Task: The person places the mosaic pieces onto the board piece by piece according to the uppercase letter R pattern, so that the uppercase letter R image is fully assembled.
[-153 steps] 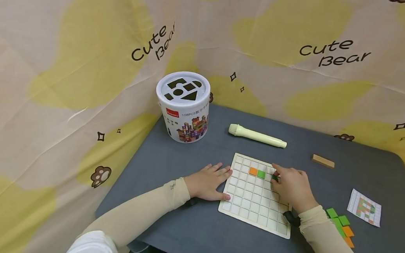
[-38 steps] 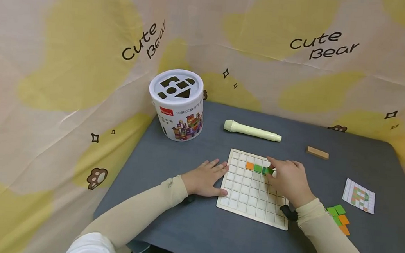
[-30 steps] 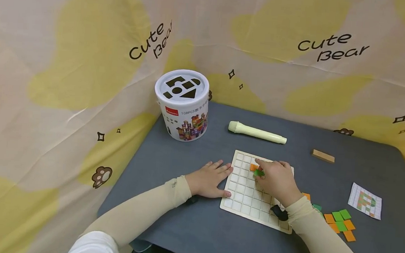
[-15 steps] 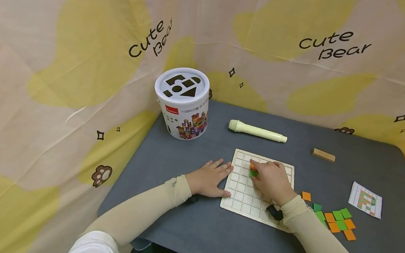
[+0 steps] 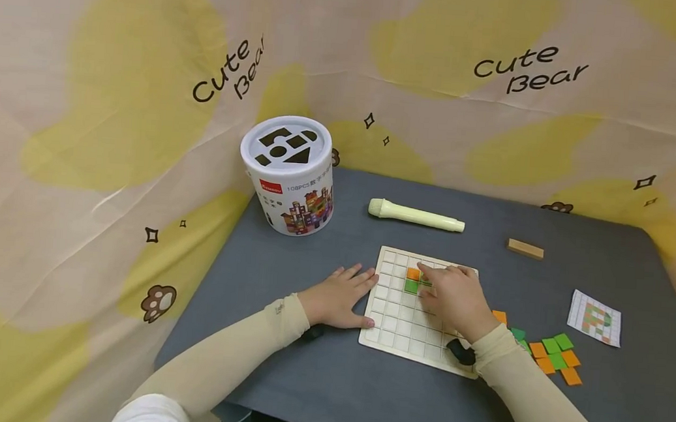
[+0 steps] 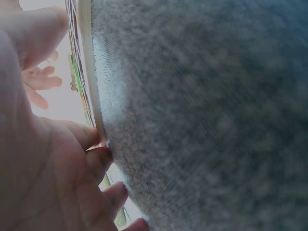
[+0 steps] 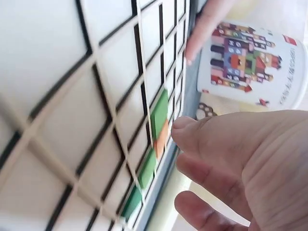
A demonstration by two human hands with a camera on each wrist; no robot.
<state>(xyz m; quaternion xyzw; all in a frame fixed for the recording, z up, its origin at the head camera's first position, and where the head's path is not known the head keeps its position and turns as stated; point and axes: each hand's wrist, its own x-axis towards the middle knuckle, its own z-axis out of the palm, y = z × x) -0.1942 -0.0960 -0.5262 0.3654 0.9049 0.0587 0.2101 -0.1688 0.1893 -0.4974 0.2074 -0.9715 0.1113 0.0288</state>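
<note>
A cream grid board (image 5: 395, 326) lies on the dark table. My left hand (image 5: 338, 297) rests flat with spread fingers at its left edge; the left wrist view shows the fingertips against the board's side (image 6: 86, 57). Over the upper part of the grid is my right hand (image 5: 455, 301), its thumb and fingers apart and holding nothing. Just left of its fingertips, a green tile (image 5: 412, 286) sits in a cell directly below an orange tile (image 5: 413, 274). The right wrist view also shows another green tile (image 7: 148, 169) and a darker green tile (image 7: 131, 204) set in the grid.
Loose orange and green tiles (image 5: 552, 345) lie right of the board, partly behind my right forearm. A printed pattern card (image 5: 595, 318) is farther right. Behind stand a white bucket (image 5: 287, 181), a pale yellow toy microphone (image 5: 417, 215) and a wooden block (image 5: 525, 249).
My right hand moved left across the grid with a green tile, set it below the orange one and released it. Earlier it held a dark green tile farther right. My left hand stayed put.
</note>
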